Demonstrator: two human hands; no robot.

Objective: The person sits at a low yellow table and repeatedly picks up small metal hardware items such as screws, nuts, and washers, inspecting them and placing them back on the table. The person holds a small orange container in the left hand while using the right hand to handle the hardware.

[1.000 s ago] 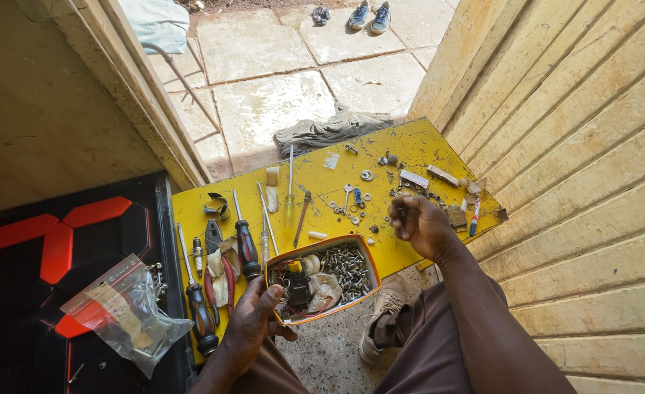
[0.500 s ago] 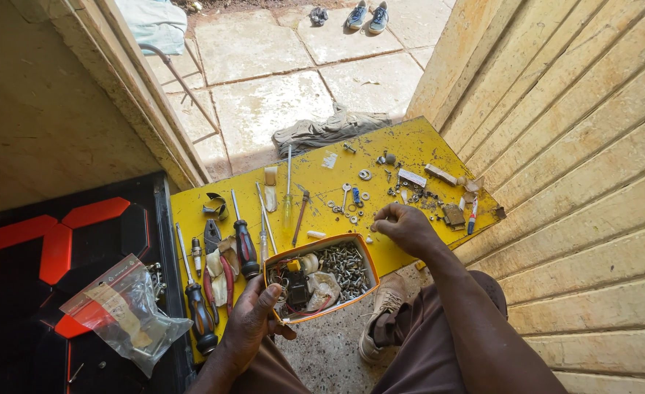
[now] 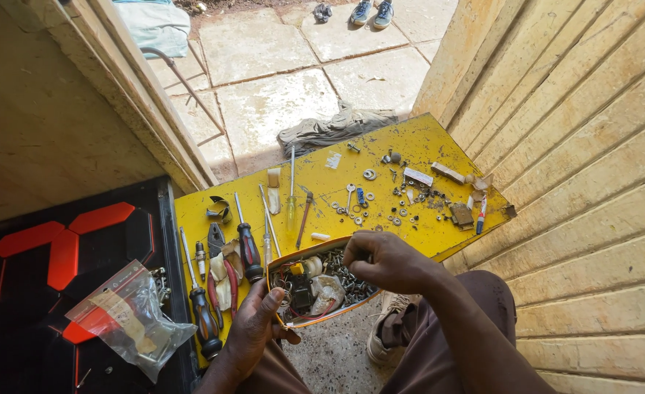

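My left hand (image 3: 258, 327) grips the near rim of an orange-edged tray (image 3: 315, 318) filled with screws, nuts and small parts. Over that tray hovers my right hand (image 3: 384, 261), fingers pinched together above the pile of screws (image 3: 344, 277); whether something small sits between the fingertips cannot be told. The tray rests at the front edge of a yellow board (image 3: 424, 146) that carries screwdrivers (image 3: 248, 248), pliers (image 3: 219, 248) and scattered washers (image 3: 370, 174).
A black case with red shapes (image 3: 59, 248) lies at the left, a clear plastic bag (image 3: 129, 321) on it. Wooden plank walls rise right (image 3: 592, 146) and left. Stone paving (image 3: 278, 95), a grey rag (image 3: 337, 128) and shoes (image 3: 372, 11) lie beyond.
My right hand has come back from the small parts on the right of the yellow board to above the tray. The left hand has stayed on the tray rim.
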